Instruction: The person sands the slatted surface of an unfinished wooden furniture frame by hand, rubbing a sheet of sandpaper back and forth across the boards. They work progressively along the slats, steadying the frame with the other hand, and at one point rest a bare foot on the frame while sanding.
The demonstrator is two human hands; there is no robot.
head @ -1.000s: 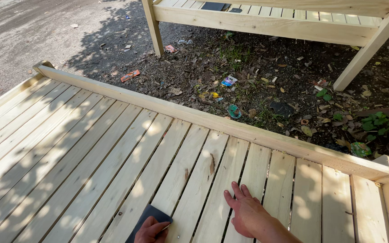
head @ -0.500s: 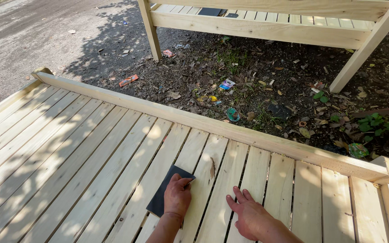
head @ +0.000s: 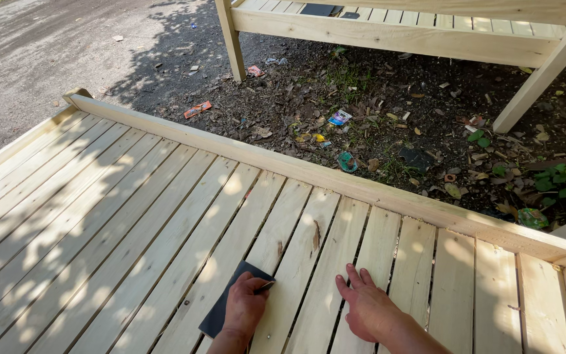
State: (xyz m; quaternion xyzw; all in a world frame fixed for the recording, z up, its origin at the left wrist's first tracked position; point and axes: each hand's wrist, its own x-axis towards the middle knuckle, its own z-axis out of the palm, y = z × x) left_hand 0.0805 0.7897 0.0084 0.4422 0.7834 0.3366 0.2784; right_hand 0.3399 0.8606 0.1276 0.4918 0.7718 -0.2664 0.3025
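- Left hand [head: 245,307] is pressing flat on a dark sanding sheet [head: 227,303], fingers curled over its right edge, gripping it.
- Right hand [head: 366,307] is lying open, palm down, fingers spread, holding nothing.
- One sanding sheet, lying on the slatted wooden platform [head: 99,216], mostly under and left of the left hand, well left of the right hand.
- Two hands, both resting on pale slats near the bottom edge.
- One raised rail [head: 335,180] is bordering the slats.
- One wooden bench frame [head: 394,36] is standing beyond, over littered soil [head: 375,124].

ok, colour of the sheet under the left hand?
Dark grey, nearly black sanding sheet; head view, under the left hand.
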